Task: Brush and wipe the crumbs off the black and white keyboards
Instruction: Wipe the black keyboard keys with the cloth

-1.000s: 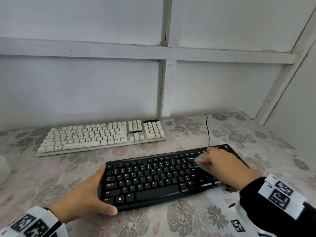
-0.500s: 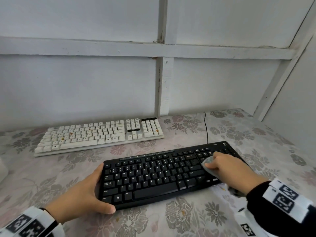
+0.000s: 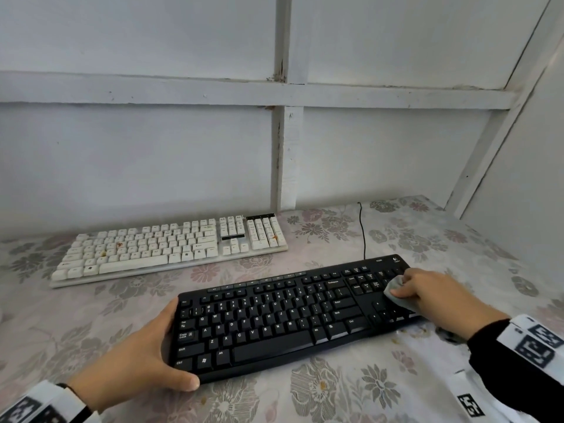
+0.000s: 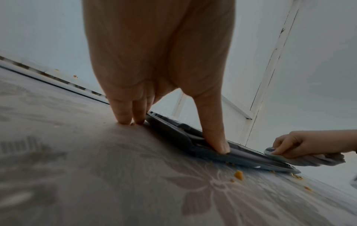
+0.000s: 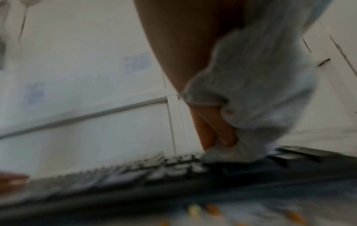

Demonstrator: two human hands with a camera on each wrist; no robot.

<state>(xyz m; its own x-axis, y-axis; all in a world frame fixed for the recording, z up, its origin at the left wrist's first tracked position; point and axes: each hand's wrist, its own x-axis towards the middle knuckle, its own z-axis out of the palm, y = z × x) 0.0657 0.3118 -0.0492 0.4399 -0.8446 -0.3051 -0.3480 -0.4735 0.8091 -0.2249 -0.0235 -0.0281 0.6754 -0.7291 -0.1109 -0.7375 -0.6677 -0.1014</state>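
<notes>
The flowered tablecloth [image 3: 335,392] is carrying the white keyboard [image 3: 171,248] at the back and the black keyboard [image 3: 274,319] nearer. The left hand [image 3: 137,361] is gripping its left end; the right hand [image 3: 439,294] is pinching a grey cloth [image 3: 396,293] on its right keys, orange crumbs [image 4: 238,175] lying beside

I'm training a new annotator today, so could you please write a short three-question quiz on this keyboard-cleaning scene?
1. True or false: the right hand presses a grey cloth on the black keyboard.
2. What does the left hand hold? A) the white keyboard's cable B) the black keyboard's left end C) a brush
3. Fill in: orange crumbs still lie on the ____ keyboard.

Key: 1 true; 2 B; 3 white.
</notes>
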